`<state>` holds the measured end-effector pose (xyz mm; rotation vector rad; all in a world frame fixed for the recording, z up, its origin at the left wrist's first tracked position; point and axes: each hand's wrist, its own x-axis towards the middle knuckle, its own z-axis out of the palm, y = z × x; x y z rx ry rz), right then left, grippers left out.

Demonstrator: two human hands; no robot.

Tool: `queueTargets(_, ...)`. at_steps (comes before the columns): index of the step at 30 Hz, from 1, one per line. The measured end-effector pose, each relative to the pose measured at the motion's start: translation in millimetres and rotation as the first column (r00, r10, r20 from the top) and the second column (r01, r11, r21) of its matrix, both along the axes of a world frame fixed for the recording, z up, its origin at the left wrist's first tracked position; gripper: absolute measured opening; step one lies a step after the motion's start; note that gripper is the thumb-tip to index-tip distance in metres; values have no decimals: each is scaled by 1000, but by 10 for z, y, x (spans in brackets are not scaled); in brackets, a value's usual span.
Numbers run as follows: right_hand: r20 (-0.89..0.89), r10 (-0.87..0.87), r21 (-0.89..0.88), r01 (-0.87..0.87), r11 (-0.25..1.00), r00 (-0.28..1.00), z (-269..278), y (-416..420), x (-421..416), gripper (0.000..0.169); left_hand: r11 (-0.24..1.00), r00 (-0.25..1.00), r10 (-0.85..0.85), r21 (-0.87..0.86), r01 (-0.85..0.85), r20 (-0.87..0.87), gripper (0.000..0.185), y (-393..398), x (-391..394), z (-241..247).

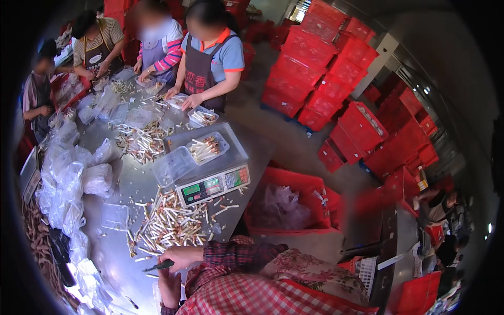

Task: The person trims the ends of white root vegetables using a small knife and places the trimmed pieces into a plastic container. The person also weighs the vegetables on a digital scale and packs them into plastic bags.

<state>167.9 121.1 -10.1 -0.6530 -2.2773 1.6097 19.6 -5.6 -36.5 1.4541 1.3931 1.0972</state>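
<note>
A small knife with a dark handle (166, 264) is gripped in my right hand (183, 258). Its blade points left over the steel table (114, 252). Just below it, my left hand (169, 287) is raised close to the knife; whether its fingers hold a piece is hidden. Right beyond both hands spreads a heap of slender white stalks with brown ends (171, 224), mushroom-like in shape. Behind the heap stands a digital scale (212, 185). On its pan sits a clear plastic tray of stalks (206, 149), with an empty clear tray (174, 166) leaning beside it.
Bundled plastic trays in bags (65, 177) line the table's left side. A second stalk heap (143, 141) lies farther back. Several co-workers in aprons (202, 75) handle trays at the far end. A red crate (291, 177) stands right of the table; stacked red crates (307, 67) rise behind.
</note>
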Motion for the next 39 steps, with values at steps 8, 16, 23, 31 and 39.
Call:
queueTargets(8,207,-245,-80,265,961,947,143,148,86,21,997,848,79,32,-74,-525,24,152,83,179)
queueTargets(16,58,-340,28,339,941,939,181,89,53,15,946,943,130,-322,-25,307,30,36,-147,245)
queueTargets(23,152,-98,258,56,964,984,137,73,96,21,916,745,307,-395,-64,592,26,1,-175,373)
queueTargets(31,178,-75,262,26,965,981,241,75,86,24,903,678,391,-403,-150,622,23,23,-177,415)
queueTargets(39,423,-147,258,37,966,894,-94,252,264,22,886,619,423,-445,-129,662,23,0,-225,458)
